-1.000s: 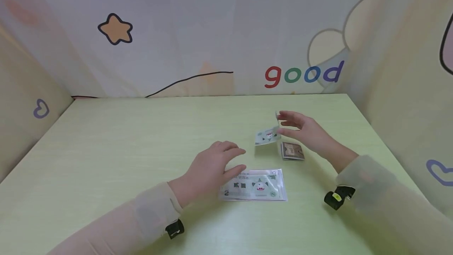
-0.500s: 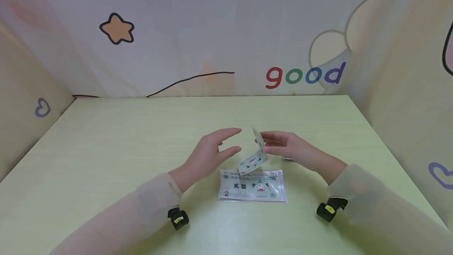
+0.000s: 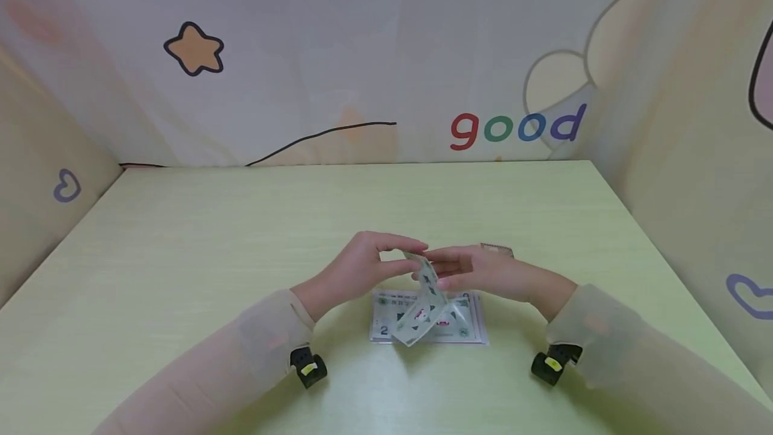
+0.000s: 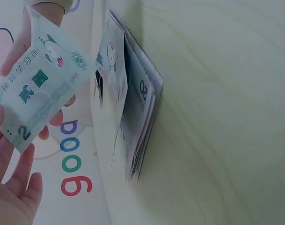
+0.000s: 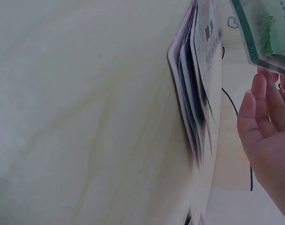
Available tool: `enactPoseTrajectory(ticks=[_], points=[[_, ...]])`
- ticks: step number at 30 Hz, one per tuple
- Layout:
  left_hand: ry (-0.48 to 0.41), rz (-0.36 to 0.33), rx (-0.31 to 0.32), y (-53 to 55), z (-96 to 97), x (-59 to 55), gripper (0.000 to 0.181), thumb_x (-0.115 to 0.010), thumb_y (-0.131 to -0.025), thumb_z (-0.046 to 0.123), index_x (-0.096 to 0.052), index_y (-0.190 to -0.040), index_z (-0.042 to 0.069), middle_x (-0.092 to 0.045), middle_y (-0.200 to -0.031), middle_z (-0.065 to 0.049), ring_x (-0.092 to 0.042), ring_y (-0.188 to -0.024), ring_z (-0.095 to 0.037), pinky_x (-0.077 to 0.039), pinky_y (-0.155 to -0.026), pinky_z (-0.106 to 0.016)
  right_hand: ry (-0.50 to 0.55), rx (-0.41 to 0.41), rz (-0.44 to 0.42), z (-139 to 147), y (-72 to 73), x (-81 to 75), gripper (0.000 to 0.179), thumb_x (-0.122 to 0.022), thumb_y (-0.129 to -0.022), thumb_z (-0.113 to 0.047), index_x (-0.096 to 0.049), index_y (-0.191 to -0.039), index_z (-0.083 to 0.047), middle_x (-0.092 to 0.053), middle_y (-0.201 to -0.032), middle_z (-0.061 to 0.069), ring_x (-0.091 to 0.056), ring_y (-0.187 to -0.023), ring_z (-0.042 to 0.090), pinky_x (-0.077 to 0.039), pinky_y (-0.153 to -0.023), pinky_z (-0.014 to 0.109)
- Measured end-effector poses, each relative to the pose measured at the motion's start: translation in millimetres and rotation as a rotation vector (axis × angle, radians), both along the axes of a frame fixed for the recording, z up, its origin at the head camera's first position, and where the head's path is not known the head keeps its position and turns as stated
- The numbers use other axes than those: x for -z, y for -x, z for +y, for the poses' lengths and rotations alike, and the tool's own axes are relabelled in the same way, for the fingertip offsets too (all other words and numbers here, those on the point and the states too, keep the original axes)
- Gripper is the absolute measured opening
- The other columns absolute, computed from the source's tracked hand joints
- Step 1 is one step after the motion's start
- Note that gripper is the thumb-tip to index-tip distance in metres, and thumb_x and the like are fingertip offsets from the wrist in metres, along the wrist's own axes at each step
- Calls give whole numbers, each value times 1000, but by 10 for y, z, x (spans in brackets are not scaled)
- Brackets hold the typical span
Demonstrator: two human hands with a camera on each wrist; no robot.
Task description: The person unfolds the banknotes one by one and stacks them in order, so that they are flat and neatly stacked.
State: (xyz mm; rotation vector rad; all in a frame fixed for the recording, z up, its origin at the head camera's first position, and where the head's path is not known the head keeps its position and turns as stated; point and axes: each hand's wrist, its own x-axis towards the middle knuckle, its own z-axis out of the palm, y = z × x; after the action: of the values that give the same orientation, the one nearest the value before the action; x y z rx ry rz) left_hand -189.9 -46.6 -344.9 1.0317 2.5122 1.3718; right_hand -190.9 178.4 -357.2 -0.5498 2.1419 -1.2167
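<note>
A pale green play banknote [image 3: 417, 321], bent along its length, is held upright and tilted between both hands. My left hand [image 3: 356, 264] pinches its upper left edge between thumb and fingers; the left wrist view shows the thumb on the printed face of the banknote [image 4: 39, 84], marked 2. My right hand [image 3: 489, 272] grips the note from the right, its fingers partly hidden behind it. Just below lies a pile of play banknotes [image 3: 386, 321] on the table, the topmost also marked 2. In the right wrist view the pile [image 5: 191, 79] shows several layered edges.
Behind my right hand a small brown-printed stack [image 3: 498, 249] is mostly hidden. The light green table [image 3: 241, 220] is bounded by a printed cloth backdrop [image 3: 314, 59] at the back and sides.
My right hand has brought the banknote left and toward me, over the pile. My left hand, apart from it before, has moved to it and taken hold of its edge.
</note>
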Motion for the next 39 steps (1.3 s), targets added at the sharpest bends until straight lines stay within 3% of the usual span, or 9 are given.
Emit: enactPoseTrajectory(ticks=[4, 8, 12, 17, 21, 24, 26, 32, 39], points=[[-48, -2, -34, -18, 4, -5, 16, -60, -78, 21, -65, -93, 16, -62, -85, 11, -55, -77, -3, -44, -71, -26, -11, -5, -2, -2, -17, -8, 62, -56, -78, -39, -32, -130, -16, -50, -115, -3, -48, -102, 13, -35, -87, 40], [-111, -5, -136, -23, -7, -12, 14, -59, -79, 18, -66, -90, 12, -62, -84, 6, -56, -69, -6, -46, -64, -21, -29, -5, 5, 9, -35, 7, 62, -57, -77, -40, -34, -129, -13, -54, -106, 0, -54, -88, 16, -40, -82, 39], [-148, -36, -227, -15, -33, 1, 13, -60, -79, 18, -66, -89, 11, -62, -83, 3, -57, -69, -8, -47, -62, -21, -55, -13, 24, 41, -50, 48, 61, -62, -74, -39, -41, -124, -12, -55, -103, -1, -53, -87, 16, -41, -80, 37], [-161, -130, -327, -11, -98, 47, 13, -61, -78, 19, -66, -88, 12, -62, -82, 3, -56, -70, -11, -46, -63, -24, -118, 2, 110, 100, -46, 82, 43, -62, -73, -40, -54, -107, -15, -58, -94, -4, -51, -83, 15, -41, -71, 31], [-89, -284, -395, -56, -189, 85, 11, -62, -77, 20, -66, -84, 13, -62, -80, 3, -56, -70, -14, -44, -63, -27, -143, 88, 159, 180, -46, 66, 29, -62, -73, -39, -60, -87, -14, -56, -90, -2, -49, -80, 16, -38, -63, 29], [-13, -416, -393, -126, -242, 111, 14, -63, -76, 23, -66, -83, 12, -62, -81, 1, -57, -69, -15, -42, -63, -29, -111, 169, 122, 230, -72, 27, 29, -64, -71, -37, -61, -82, -10, -55, -92, 2, -53, -78, 16, -42, -69, 31], [24, -470, -379, -175, -258, 119, 17, -63, -76, 25, -66, -84, 11, -62, -81, 0, -58, -67, -15, -43, -64, -30, -111, 187, 105, 238, -98, 0, 30, -65, -71, -36, -61, -82, -9, -59, -92, 1, -56, -74, 17, -43, -70, 32], [88, -530, -312, -245, -278, 162, 18, -64, -74, 25, -65, -83, 9, -63, -74, -2, -59, -66, -17, -45, -60, -30, -212, 145, 140, 229, -163, -21, 26, -66, -70, -35, -61, -77, -10, -62, -76, -1, -51, -66, 15, -34, -52, 26], [142, -548, -271, -256, -277, 237, 14, -64, -74, 22, -65, -77, 8, -62, -69, -3, -58, -61, -16, -44, -55, -28, -279, 57, 221, 220, -185, 32, 21, -65, -71, -33, -61, -73, -12, -56, -61, -1, -43, -55, 12, -31, -49, 23]])
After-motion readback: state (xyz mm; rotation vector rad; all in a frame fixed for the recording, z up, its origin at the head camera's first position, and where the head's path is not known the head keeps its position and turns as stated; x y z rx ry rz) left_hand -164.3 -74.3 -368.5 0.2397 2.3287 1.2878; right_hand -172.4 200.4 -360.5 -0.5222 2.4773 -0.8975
